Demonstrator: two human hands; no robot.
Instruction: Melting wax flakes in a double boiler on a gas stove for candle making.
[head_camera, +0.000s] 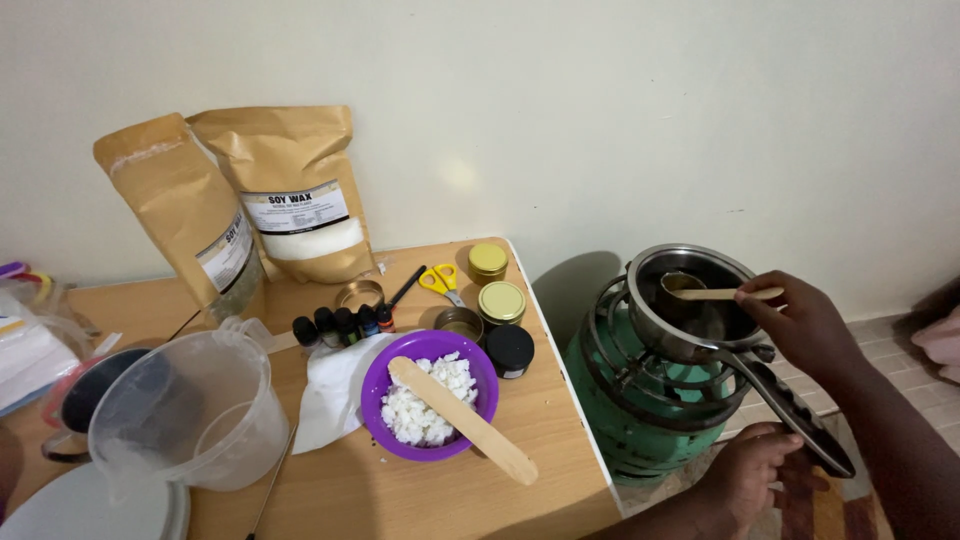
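Steel saucepan (690, 305) sits on green gas burner (640, 400) just right of wooden table (400, 500) edge, open floor at right. Left hand (745, 475) wraps pan's black handle (800, 420); right hand (805, 320) pinches wooden spoon (715, 292) dipped in pan. On table: 2 kraft bags (250, 200), clear jug (190, 405), purple bowl (430, 395) of white wax chunks, 2 gold-lidded tins (495, 280).

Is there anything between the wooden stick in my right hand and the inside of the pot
Nothing visible. The right hand holds the wooden stick over the open pot, its tip already inside; no lid covers the pot. The left hand is at the pot handle, below and clear of the stick.
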